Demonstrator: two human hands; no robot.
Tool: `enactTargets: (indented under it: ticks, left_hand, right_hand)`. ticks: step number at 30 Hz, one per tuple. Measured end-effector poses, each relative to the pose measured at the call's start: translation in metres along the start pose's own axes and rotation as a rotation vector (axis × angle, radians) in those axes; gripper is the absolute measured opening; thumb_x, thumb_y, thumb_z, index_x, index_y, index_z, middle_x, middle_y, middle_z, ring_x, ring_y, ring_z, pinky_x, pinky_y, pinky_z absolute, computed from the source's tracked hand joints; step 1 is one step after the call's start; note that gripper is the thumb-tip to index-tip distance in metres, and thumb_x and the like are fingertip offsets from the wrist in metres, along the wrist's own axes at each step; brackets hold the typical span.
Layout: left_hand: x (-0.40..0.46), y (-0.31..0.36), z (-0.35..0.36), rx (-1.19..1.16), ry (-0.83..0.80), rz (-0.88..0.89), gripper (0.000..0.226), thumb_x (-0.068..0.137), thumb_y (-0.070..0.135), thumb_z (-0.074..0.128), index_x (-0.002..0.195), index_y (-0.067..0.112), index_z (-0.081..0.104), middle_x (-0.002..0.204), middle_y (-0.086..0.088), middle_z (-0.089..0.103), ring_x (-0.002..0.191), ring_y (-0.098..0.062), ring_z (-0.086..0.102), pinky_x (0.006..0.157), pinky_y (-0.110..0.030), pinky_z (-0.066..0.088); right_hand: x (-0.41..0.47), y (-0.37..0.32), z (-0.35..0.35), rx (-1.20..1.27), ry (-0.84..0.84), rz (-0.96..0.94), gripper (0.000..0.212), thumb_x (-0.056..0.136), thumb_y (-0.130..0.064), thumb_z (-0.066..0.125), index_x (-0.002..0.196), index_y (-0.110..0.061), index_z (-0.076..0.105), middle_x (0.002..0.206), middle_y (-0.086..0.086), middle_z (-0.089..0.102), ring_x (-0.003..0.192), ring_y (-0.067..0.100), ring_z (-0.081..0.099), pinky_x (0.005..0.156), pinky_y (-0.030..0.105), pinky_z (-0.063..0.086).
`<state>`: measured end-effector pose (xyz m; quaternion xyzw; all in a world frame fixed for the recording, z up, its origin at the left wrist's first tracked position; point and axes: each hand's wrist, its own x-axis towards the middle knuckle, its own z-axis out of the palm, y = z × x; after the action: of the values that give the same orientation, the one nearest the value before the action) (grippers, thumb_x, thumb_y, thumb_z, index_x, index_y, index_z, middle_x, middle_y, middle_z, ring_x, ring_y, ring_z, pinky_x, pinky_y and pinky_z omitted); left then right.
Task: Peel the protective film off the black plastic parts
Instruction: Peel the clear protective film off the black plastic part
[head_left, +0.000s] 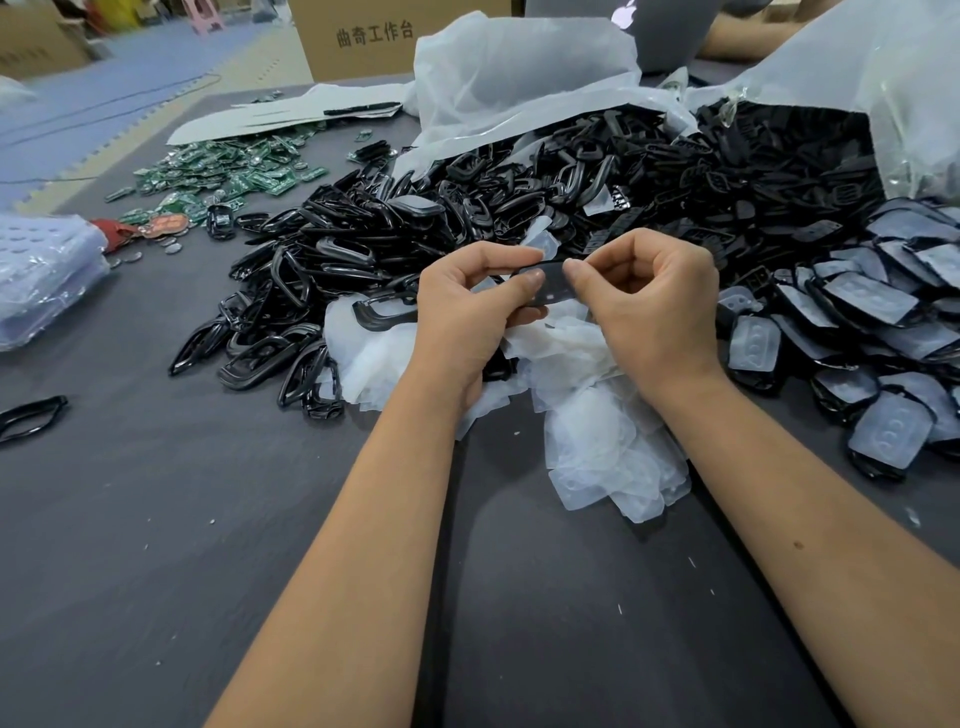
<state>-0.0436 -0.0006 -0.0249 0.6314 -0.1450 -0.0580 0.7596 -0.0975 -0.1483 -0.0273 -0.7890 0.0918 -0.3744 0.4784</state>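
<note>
My left hand (470, 306) grips a flat black plastic part (553, 283) by its left end, above the middle of the grey table (156, 519). My right hand (644, 301) pinches the part's right edge with thumb and forefinger; whether film is between them I cannot tell. Under my hands lies a heap of peeled whitish film pieces (597, 431). To the right lie several black parts still covered with film (872, 312). Behind my hands spreads a big pile of glossy black frames (363, 249).
Open plastic bags (519, 73) spill matte black parts (779, 171) at the back. Green circuit boards (228, 171) are scattered at the back left. A clear bag (41, 275) lies at the left edge, a lone black frame (31, 415) below it. Cardboard boxes (363, 36) stand behind.
</note>
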Motion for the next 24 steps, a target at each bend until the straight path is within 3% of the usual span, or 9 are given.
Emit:
enactTargets:
  ticks: [8, 12, 15, 24]
  left_hand:
    - [0.0018, 0.0002, 0.0, -0.079, 0.009, -0.05, 0.017, 0.088, -0.009, 0.07, 0.09, 0.006, 0.078, 0.082, -0.014, 0.074, 0.067, -0.021, 0.071, 0.059, -0.022, 0.056]
    - [0.0016, -0.0006, 0.0003, -0.086, 0.019, -0.052, 0.017, 0.088, -0.009, 0.07, 0.09, 0.006, 0.078, 0.083, -0.013, 0.075, 0.07, -0.021, 0.071, 0.062, -0.023, 0.057]
    - [0.0016, -0.0005, 0.0002, -0.079, 0.012, -0.046, 0.016, 0.088, -0.008, 0.07, 0.091, 0.006, 0.077, 0.083, -0.012, 0.075, 0.072, -0.02, 0.072, 0.064, -0.025, 0.058]
    - [-0.0018, -0.0006, 0.0002, -0.077, -0.04, 0.008, 0.018, 0.083, -0.007, 0.078, 0.092, 0.008, 0.076, 0.092, -0.015, 0.075, 0.074, -0.022, 0.074, 0.068, -0.025, 0.058]
  right_hand:
    - [-0.0005, 0.0004, -0.0003, 0.027, -0.026, 0.01, 0.017, 0.086, -0.025, 0.084, 0.078, -0.014, 0.073, 0.069, -0.006, 0.072, 0.062, 0.013, 0.069, 0.062, 0.029, 0.059]
    - [0.0004, 0.0035, -0.0008, 0.158, -0.108, 0.156, 0.022, 0.089, -0.028, 0.082, 0.089, -0.011, 0.069, 0.075, 0.004, 0.073, 0.061, 0.018, 0.065, 0.054, 0.031, 0.052]
    - [0.0017, 0.004, -0.0033, 0.324, -0.228, 0.255, 0.016, 0.091, -0.024, 0.08, 0.095, -0.011, 0.073, 0.072, -0.002, 0.072, 0.06, 0.013, 0.064, 0.047, 0.028, 0.049]
    - [0.0019, 0.0026, -0.0061, 0.413, -0.255, 0.285, 0.01, 0.088, -0.012, 0.082, 0.087, -0.011, 0.072, 0.063, -0.005, 0.069, 0.054, 0.01, 0.06, 0.045, 0.024, 0.045]
